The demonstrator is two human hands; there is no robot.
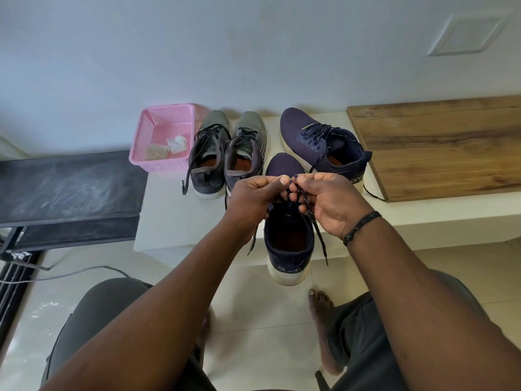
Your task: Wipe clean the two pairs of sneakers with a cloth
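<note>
Lacing, not wiping, at this moment. Navy sneaker (288, 238) on the white ledge (174, 221) near centre, heel overhanging the edge toward 6 o'clock. Its mate (318, 142) at about 1 o'clock, laces loose. Grey pair (225, 153) side by side at 11 o'clock, laces trailing. Pink basket (163, 136) further toward 10 o'clock, holding crumpled cloths (176, 143); no cloth in either hand. Cannot tell from surfaces which shoes are already wiped; judged either pre-wipe loosening or post-wipe retying on the near navy shoe.

Left hand (253, 196) curled, thumb and forefinger pinching a lace (318, 235) above the tongue. Right hand (324, 201) likewise curled, fingers hooked round the lace, palm turned inward, braided band at the wrist. Thumbs nearly touching at 12 o'clock over the shoe. Lace ends hanging down both sides of the shoe. Forearms converging from 7 and 5 o'clock.
</note>
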